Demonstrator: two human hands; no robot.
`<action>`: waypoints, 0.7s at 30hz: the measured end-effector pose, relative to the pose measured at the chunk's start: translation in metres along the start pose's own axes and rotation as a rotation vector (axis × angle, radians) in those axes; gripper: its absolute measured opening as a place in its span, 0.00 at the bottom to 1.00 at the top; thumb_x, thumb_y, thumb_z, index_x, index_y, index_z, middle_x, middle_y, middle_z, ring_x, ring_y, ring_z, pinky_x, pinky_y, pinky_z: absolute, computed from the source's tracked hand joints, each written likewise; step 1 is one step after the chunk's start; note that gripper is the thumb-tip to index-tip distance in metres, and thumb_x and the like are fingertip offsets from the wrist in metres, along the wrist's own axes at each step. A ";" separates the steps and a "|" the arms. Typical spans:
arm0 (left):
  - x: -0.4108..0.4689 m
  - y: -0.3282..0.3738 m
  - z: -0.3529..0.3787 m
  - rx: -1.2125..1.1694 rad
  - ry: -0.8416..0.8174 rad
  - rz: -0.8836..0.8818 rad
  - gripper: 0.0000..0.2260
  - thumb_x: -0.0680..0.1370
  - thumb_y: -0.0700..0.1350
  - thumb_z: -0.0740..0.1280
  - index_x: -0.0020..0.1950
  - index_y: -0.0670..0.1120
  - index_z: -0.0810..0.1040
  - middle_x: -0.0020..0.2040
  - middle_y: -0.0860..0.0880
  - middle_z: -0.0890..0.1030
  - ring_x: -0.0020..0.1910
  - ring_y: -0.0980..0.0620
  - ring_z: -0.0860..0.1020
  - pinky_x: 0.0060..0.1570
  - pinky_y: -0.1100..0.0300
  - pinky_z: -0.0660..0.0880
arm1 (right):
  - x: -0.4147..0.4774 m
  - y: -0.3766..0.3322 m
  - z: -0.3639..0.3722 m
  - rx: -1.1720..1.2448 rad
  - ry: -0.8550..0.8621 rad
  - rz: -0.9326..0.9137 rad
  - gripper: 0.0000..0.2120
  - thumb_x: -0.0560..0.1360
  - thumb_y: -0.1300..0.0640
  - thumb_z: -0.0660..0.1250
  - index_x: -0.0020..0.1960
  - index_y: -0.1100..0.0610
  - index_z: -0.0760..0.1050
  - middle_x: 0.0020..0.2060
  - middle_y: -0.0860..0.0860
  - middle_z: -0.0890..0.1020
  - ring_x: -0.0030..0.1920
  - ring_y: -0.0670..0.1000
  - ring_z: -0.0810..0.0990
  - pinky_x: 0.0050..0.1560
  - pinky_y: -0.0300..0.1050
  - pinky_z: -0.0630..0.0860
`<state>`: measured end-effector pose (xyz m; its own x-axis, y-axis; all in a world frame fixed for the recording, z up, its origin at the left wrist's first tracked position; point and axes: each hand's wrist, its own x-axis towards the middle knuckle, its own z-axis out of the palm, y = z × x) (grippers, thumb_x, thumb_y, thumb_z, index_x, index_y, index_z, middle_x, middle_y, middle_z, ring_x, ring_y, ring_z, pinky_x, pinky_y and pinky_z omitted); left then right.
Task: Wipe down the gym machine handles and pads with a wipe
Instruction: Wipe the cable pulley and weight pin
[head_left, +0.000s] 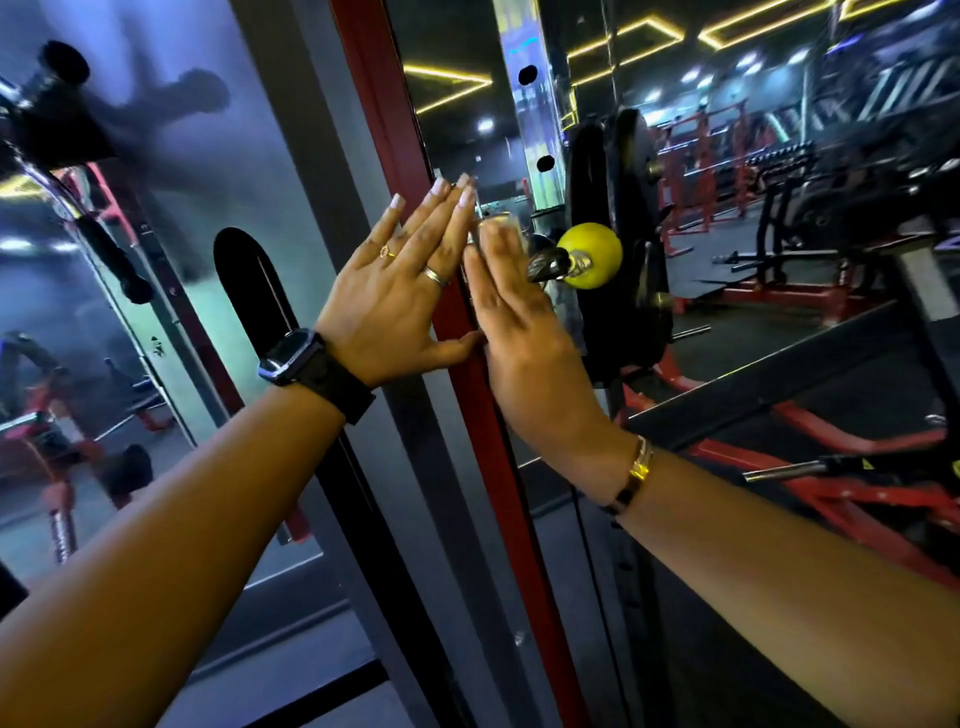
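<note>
Two hands (400, 291) (524, 332), red upright (498, 467), yellow ball (592, 249)

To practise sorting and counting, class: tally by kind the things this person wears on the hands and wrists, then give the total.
Rings: 2, a gold ring and a silver ring, both on the left hand
Watch: 1, on the left wrist
Bracelet: 1, on the right wrist
Total: 4

Both arms reach forward; the left hand (400, 291) and right hand (524, 332) are raised side by side (fingers (441, 208) straight).
</note>
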<state>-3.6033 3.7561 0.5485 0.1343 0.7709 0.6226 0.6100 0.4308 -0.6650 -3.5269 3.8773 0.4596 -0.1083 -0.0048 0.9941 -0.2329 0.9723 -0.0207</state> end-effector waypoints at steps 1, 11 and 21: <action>-0.001 -0.001 -0.001 -0.011 0.005 -0.002 0.44 0.74 0.66 0.59 0.77 0.37 0.52 0.78 0.39 0.58 0.77 0.45 0.52 0.76 0.55 0.41 | -0.011 0.002 -0.002 -0.064 -0.021 -0.060 0.19 0.81 0.69 0.51 0.71 0.69 0.63 0.72 0.64 0.64 0.74 0.63 0.60 0.75 0.50 0.55; -0.002 -0.010 0.005 -0.062 0.045 0.112 0.46 0.73 0.72 0.54 0.78 0.39 0.52 0.78 0.42 0.57 0.77 0.47 0.51 0.76 0.51 0.47 | -0.040 0.023 -0.011 -0.253 -0.102 -0.188 0.20 0.80 0.72 0.56 0.72 0.69 0.61 0.72 0.65 0.64 0.73 0.62 0.62 0.72 0.53 0.64; -0.004 0.031 0.005 -0.801 0.018 -0.219 0.34 0.78 0.39 0.60 0.76 0.47 0.40 0.77 0.53 0.42 0.75 0.58 0.40 0.72 0.70 0.44 | 0.022 -0.020 0.006 0.183 0.206 0.454 0.26 0.77 0.66 0.53 0.75 0.64 0.59 0.66 0.61 0.73 0.63 0.58 0.75 0.62 0.40 0.70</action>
<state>-3.5886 3.7691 0.5234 -0.0433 0.6977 0.7151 0.9943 0.1001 -0.0374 -3.5307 3.8562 0.4813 -0.0492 0.4709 0.8808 -0.3738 0.8091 -0.4535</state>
